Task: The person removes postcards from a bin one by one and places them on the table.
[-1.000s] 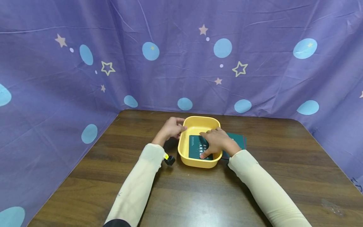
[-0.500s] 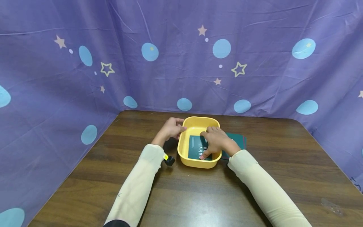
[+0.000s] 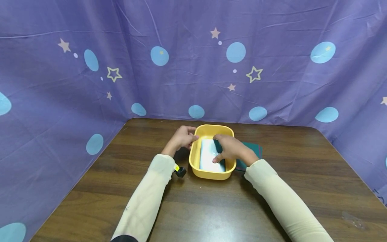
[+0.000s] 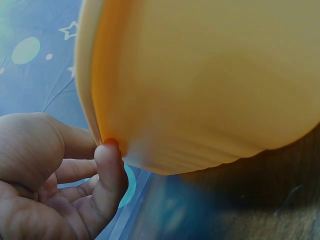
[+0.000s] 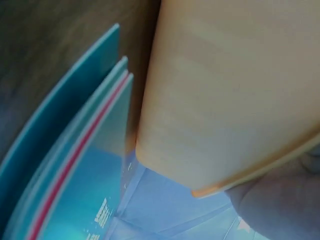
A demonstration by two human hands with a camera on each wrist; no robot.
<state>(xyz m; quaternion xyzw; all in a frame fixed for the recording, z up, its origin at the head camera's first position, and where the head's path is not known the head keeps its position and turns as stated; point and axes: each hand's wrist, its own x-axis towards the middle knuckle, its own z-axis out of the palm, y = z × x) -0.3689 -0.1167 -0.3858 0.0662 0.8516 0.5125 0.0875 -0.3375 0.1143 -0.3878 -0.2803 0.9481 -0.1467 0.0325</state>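
Note:
A yellow plastic tub (image 3: pixel 208 175) stands on the table. My left hand (image 3: pixel 182 137) pinches its left rim between thumb and index finger, which the left wrist view shows close up at the rim (image 4: pixel 98 135). Inside the tub is a dark teal book (image 3: pixel 208 156), its cover now mostly white with glare. My right hand (image 3: pixel 231 148) reaches over the right wall and grips this book, with the thumb towards the near side and fingers towards the far side. The fingertips are partly hidden. In the right wrist view, the hand (image 5: pixel 280 205) shows only partly behind the tub's rim.
Against the tub's right side lie more teal books (image 3: pixel 254 149). Their layered edges and a red strip (image 5: pixel 75 157) show in the right wrist view. A wooden table (image 3: pixel 193 208) lies beneath, and a purple patterned curtain (image 3: pixel 187 87) hangs behind it.
The book in the tub has tilted or risen under my right hand, its far edge shifting away and glare replacing the printed cover. My left hand and the tub stay put.

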